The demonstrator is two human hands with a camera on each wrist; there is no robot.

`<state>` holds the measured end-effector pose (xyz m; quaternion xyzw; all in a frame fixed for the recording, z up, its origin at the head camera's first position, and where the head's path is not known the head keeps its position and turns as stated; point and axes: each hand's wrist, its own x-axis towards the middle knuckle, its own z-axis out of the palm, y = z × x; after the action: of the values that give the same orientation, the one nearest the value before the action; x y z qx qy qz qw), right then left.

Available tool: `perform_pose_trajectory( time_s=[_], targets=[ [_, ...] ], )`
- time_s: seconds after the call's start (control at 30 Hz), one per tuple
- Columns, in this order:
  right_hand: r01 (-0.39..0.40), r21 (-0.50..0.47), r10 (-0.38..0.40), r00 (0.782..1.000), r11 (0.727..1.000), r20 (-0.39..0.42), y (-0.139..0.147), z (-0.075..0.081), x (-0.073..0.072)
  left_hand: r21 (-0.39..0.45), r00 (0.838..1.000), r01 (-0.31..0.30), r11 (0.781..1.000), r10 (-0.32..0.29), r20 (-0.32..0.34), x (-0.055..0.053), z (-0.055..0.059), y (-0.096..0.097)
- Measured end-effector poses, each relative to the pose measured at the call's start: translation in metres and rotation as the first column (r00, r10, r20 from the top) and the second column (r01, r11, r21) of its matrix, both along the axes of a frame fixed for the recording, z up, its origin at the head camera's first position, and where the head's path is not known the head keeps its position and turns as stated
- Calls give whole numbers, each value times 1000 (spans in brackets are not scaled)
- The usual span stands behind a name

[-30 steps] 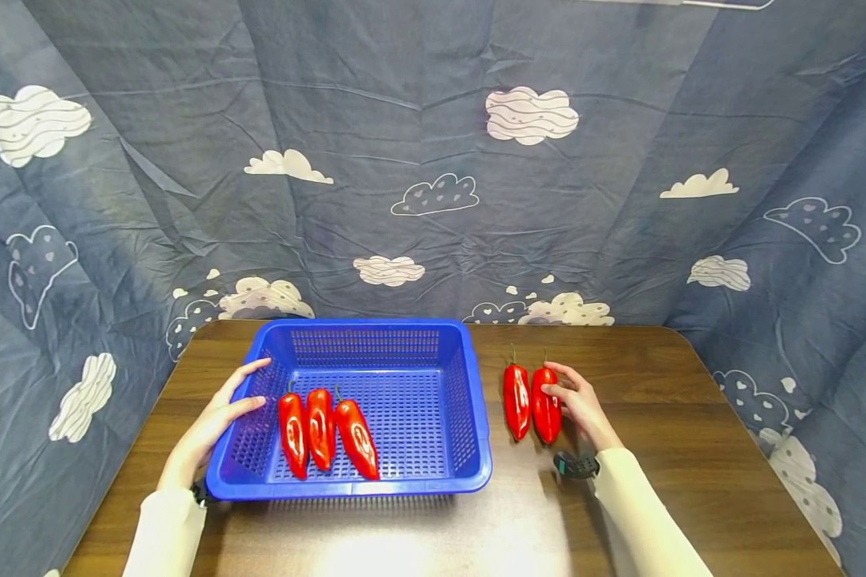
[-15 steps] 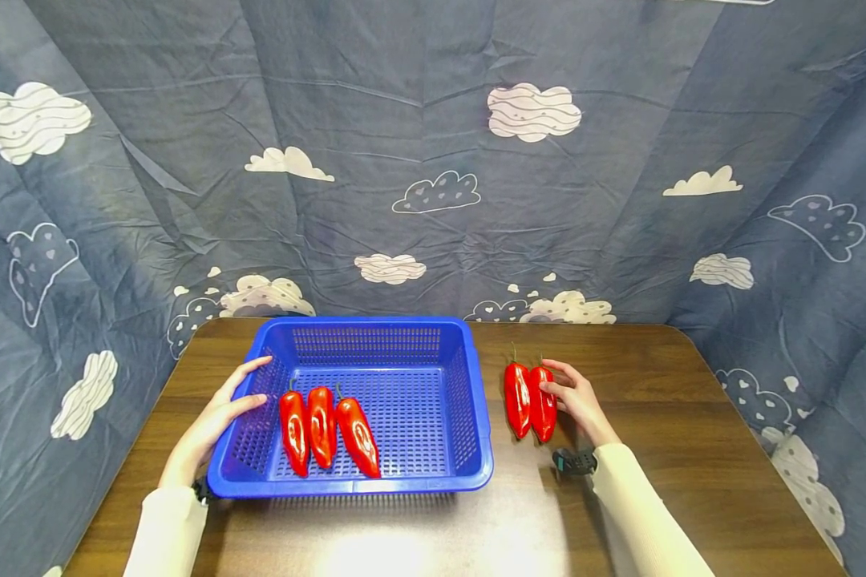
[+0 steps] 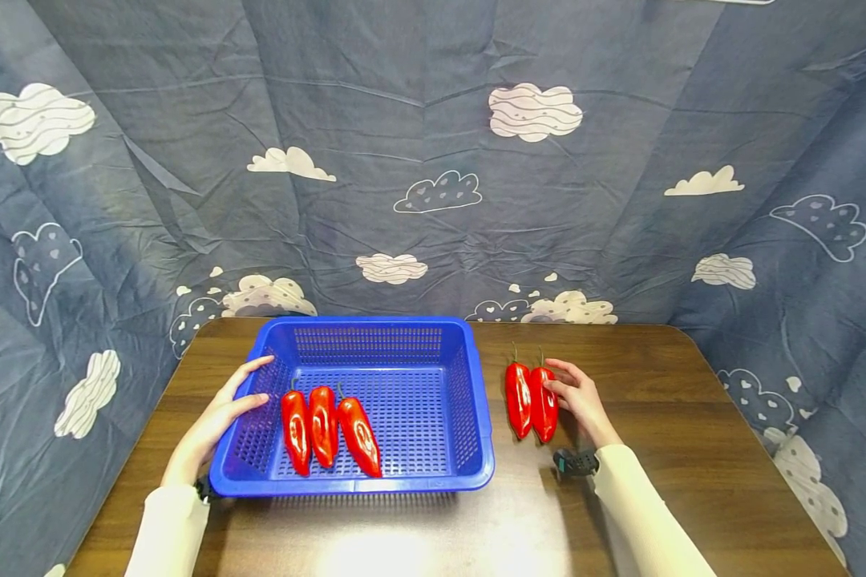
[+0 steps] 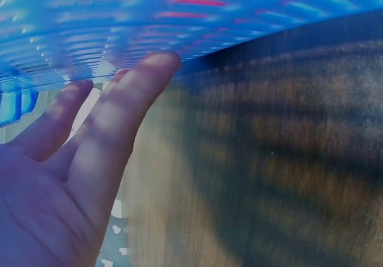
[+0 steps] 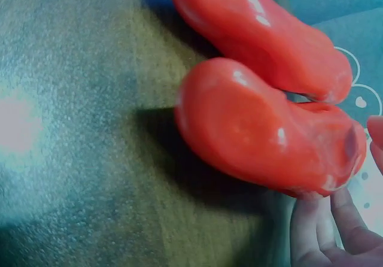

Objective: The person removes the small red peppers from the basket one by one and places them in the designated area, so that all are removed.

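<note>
A blue plastic basket (image 3: 310, 486) with perforated walls has three long red peppers lying side by side in its left part, among them a pepper (image 3: 359, 437). My left hand (image 3: 212, 421) holds its left side, thumb and index finger over the rim; in the left wrist view more fingers (image 4: 128, 93) lie against the outer wall. Right of the basket, two more red peppers, a left one (image 3: 518, 401) and a right one (image 3: 544, 413), lie close together. My right hand (image 3: 580, 405) touches the right pepper near its stem end, fingers loosely spread; in the right wrist view fingers (image 5: 305, 228) are beside it.
The wooden table (image 3: 664, 417) carries everything and shows a bright glare at the front. A dark blue curtain (image 3: 433, 120) with cloud prints hangs along its back and sides.
The right pepper has shifted left against its neighbour, with my right hand moving along, and the thumb has since drawn back to its edge. My left hand stays on the basket.
</note>
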<state>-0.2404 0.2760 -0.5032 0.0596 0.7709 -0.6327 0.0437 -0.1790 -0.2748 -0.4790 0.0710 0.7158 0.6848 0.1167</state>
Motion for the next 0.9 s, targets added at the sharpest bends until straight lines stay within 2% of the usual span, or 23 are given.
perform_pose_trajectory(
  time_s=[0.23,0.57,0.9],
  targets=[
    [39,7,-39,999,999,-18,2,5,2,4,1000,0,1000,0,5,0,0,0],
    [51,-11,-52,998,999,-30,2,11,5,5,1000,-2,1000,2,17,0,0,0],
    [31,-25,-32,997,999,-66,-5,25,8,14,999,-6,1000,5,45,-1,0,0]
  ],
)
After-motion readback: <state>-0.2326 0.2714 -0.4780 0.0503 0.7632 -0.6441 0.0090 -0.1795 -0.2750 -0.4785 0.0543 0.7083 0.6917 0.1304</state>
